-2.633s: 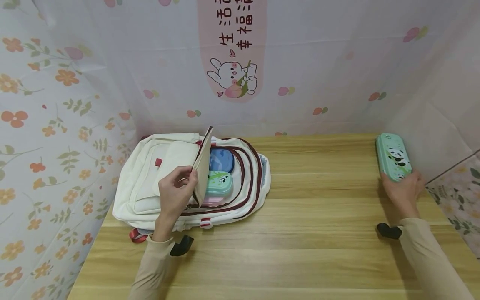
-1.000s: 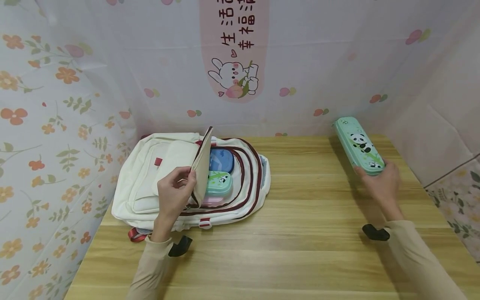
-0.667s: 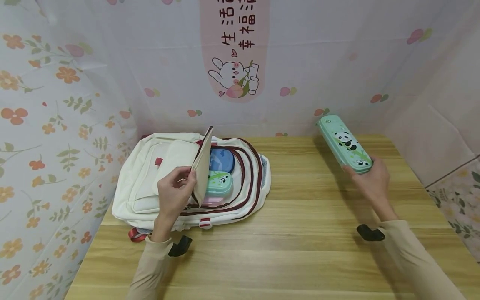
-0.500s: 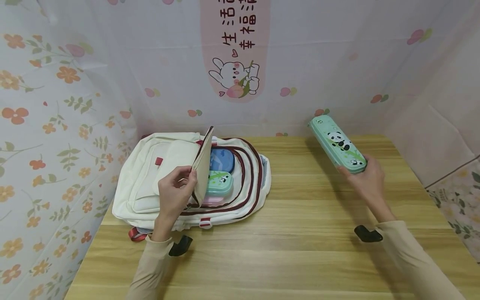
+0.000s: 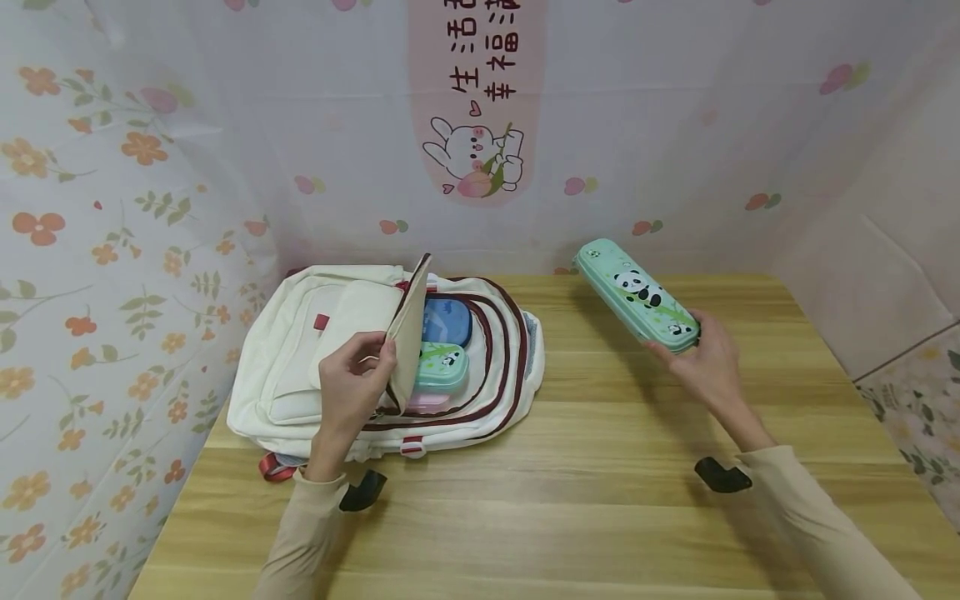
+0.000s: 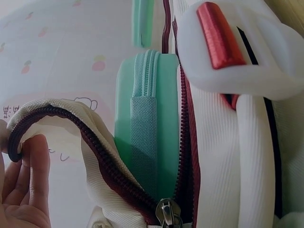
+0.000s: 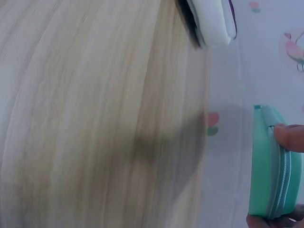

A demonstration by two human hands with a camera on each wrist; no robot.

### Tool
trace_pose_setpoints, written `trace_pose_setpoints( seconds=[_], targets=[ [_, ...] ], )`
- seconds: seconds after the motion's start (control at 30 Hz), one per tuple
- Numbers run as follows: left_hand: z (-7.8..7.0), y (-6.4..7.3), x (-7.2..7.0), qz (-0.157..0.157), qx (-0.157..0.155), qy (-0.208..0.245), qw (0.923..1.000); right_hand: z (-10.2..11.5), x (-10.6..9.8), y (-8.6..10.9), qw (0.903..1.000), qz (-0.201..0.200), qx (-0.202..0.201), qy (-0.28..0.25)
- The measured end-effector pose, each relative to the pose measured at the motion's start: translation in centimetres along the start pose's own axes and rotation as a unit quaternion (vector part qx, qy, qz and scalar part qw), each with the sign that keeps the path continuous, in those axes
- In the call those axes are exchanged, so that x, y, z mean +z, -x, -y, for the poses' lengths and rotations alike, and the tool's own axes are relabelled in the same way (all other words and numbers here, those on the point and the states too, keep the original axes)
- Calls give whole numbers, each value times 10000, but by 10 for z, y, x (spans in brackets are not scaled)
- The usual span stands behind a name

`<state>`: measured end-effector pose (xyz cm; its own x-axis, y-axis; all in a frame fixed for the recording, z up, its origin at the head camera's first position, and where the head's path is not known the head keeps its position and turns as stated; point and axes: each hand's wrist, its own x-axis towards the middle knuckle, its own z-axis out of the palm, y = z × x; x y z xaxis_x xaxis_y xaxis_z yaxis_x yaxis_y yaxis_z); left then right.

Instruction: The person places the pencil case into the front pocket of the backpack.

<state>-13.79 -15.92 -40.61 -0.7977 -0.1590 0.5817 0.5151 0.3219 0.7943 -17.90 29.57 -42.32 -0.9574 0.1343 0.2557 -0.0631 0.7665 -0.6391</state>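
A cream backpack (image 5: 300, 333) with dark red zips lies on its back at the left of the table. My left hand (image 5: 352, 375) pinches the edge of its front pocket flap (image 5: 408, 342) and holds it up. Inside the opened pocket sit a mint panda pencil case (image 5: 442, 367), a blue case (image 5: 447, 323) and something pink (image 5: 429, 403), partly hidden by the flap. In my right hand (image 5: 708, 358) is a second mint panda pencil case (image 5: 637, 293), gripped by its near end and raised above the table. The right wrist view shows thumb and fingers around its zipped side (image 7: 275, 166).
The wooden table (image 5: 600, 517) runs from the backpack to the right side. A printed curtain (image 5: 637, 125) stands behind it, and a floral one (image 5: 97, 333) at the left. A red strap loop (image 5: 276, 468) and a white buckle (image 5: 412, 447) stick out at the backpack's near side.
The right hand has lifted the mint panda pencil case from the table's right end and carried it left toward the backpack. The left hand still holds the flap in place.
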Motion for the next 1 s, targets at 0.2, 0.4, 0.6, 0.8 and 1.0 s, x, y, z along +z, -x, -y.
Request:
trace_pose_setpoints(
  seconds=[0.2, 0.4, 0.6, 0.8, 1.0],
  targets=[
    [5, 1, -3, 29, -14, 51, 10000, 17, 4, 3, 9992, 229, -301, -115],
    [-2, 0, -2, 5, -86, 35, 10000, 30, 13, 6, 9979, 368, -498, -213],
    [-27, -2, -1, 17, -4, 71, 10000, 40, 25, 10, 9957, 494, -684, -375],
    [-11, 0, -1, -28, -34, 17, 10000, 46, 38, 16, 9913, 487, -1098, -543],
    [-25, -1, -2, 35, -99, 17, 9999, 52, 50, 20, 9876, 535, -1305, -690]
  ],
)
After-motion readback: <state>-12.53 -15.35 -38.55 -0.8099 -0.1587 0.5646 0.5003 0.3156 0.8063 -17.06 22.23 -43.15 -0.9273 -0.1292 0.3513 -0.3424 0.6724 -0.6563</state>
